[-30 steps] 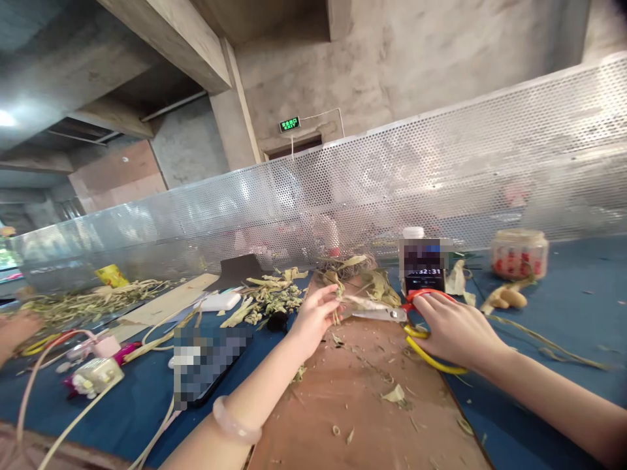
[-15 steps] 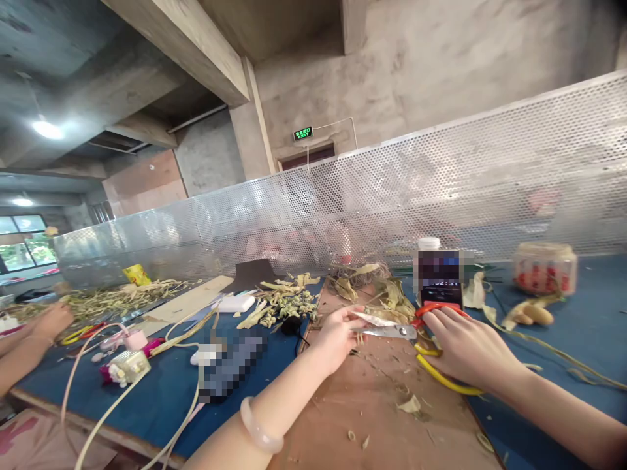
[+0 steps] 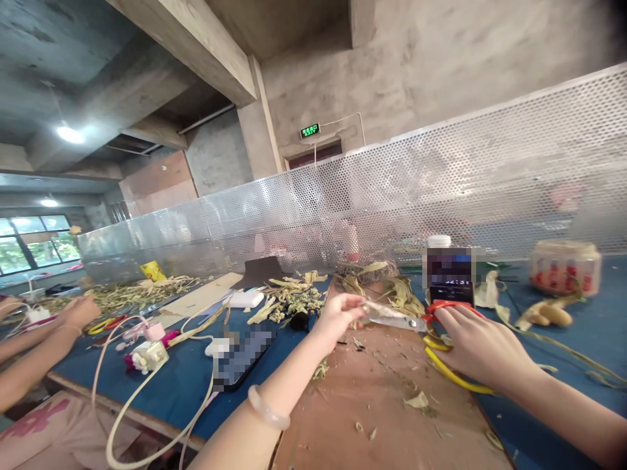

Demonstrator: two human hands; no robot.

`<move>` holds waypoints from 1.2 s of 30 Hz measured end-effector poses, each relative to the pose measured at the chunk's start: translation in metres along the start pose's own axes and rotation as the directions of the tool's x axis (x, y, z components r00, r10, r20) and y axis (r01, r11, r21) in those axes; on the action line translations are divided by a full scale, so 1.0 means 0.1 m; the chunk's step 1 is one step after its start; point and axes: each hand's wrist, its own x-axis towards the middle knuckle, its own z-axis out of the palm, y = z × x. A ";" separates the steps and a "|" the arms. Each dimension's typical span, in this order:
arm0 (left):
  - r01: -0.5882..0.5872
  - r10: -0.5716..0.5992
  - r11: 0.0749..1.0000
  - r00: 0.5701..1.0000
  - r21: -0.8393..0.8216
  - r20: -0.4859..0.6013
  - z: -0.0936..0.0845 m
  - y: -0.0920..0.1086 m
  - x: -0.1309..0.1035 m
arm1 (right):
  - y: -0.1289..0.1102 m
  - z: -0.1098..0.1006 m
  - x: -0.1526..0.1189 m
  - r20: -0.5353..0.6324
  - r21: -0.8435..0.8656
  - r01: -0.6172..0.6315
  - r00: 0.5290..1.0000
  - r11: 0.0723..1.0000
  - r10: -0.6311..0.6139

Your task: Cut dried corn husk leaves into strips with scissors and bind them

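At far left, a co-worker's hands (image 3: 81,313) met over a blue-topped table (image 3: 186,391), beside a heap of dried stems (image 3: 171,286) and a yellow packet (image 3: 153,271). Looping white cables (image 3: 113,434), a clear block (image 3: 151,357) and a dark phone (image 3: 252,352) (partly blurred out) crowded the near side, with a white case (image 3: 245,299) lying beyond them. Next came a pile of dried plant pieces (image 3: 294,296), then a brown board (image 3: 372,411) strewn with scraps, curled leaves (image 3: 404,294) at its far end, just behind the scissors (image 3: 404,322). A lit phone (image 3: 451,287) stood upright before a white-capped bottle (image 3: 439,241), close beyond the red handle; a red-marked jar (image 3: 565,267) and tan pods (image 3: 551,316) lay farther right. A perforated metal screen (image 3: 294,209) closed off the back.

Over the board, the left hand (image 3: 343,320) had its fingers bent, tips drawn close to the thumb by the blade ends; whether they pinched a scrap could not be told. The right hand (image 3: 473,339) wrapped its fingers about the scissors' handles, red above and yellow below, set well apart, the blades slightly parted toward the left hand.
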 end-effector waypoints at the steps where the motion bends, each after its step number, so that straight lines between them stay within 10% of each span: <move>1: -0.029 0.032 0.998 0.999 0.064 -0.044 -0.13 0.02 0.07 | 0.00 -0.01 0.01 0.037 0.023 -0.064 0.997 0.998 0.063; 8: 0.107 0.152 0.856 0.883 0.505 -0.444 -1.39 -0.13 0.34 | -0.01 -0.13 0.05 0.258 0.088 -0.251 0.940 0.964 0.221; 13: 0.349 0.094 0.596 0.864 0.723 -0.494 -1.76 -0.45 0.22 | -0.03 -0.09 0.04 0.271 0.094 -0.235 0.941 0.967 0.202; 21: 0.428 -0.031 0.311 0.897 0.849 -0.441 -1.91 -0.61 0.19 | 0.00 0.01 0.03 0.252 0.074 -0.195 0.953 0.978 0.170; 31: -0.069 0.153 0.369 0.988 0.927 0.013 -1.48 -0.43 0.27 | -0.03 0.00 0.01 0.257 0.120 -0.180 0.955 0.976 0.145; 36: -0.127 0.109 0.416 0.990 0.900 0.089 -1.41 -0.38 0.25 | -0.03 0.04 0.00 0.240 0.125 -0.154 0.963 0.980 0.121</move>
